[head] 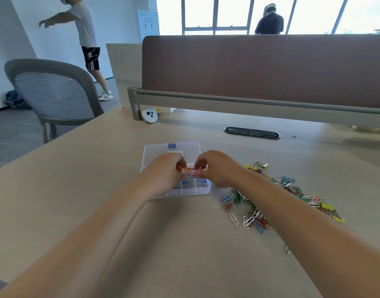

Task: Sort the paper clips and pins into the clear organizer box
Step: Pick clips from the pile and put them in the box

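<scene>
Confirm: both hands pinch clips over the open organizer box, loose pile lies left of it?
Wrong side. Head view shows the loose pile right of the organizer box. The left hand and right hand do pinch clips over the open box.

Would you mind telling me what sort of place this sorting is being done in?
Most likely an open-plan office: the desk carries a brown partition screen and a built-in cable port, and a mesh office chair stands by its left corner.
</scene>
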Available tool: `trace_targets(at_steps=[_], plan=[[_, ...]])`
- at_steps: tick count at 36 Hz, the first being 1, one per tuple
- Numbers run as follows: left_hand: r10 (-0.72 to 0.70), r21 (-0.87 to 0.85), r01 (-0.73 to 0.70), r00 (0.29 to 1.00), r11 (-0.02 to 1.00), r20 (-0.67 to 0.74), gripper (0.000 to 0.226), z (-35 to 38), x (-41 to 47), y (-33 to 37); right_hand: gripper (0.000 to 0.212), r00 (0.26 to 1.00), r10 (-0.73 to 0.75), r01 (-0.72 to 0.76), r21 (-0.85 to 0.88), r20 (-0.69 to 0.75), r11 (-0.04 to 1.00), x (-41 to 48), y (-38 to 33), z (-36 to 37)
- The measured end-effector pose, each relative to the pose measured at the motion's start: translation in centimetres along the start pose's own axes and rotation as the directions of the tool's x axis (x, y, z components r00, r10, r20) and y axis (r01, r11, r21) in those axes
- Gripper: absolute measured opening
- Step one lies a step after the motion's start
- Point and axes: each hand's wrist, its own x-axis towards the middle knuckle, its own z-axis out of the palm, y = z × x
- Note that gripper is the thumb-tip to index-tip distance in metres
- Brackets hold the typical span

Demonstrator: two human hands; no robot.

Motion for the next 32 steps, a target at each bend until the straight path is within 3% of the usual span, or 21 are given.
trace_targets(at_steps=[5,18,32], plan=[[0.031,0.025,-0.031,0.999,0.999,0.031,0.022,0.0,-0.1,0.3,0.025,1.000,-0.004,0.004,0.012,-0.001,1.000,-0.1,0.1,0.0],[0.055,0.058,-0.055,0.998,0.997,0.011,0.016,0.6,-0.2,0.2,0.009,0.997,0.063,-0.064,-0.002,-0.051,0.998,0.0,0.2,0.6],[0.102,0.025,-0.101,0.992,0.995,-0.073,0.018,0.0,-1.4,3.3,0.017,0.984,0.091,-0.087,0.034,-0.152,0.996,-3.2,0.4,-0.8]])
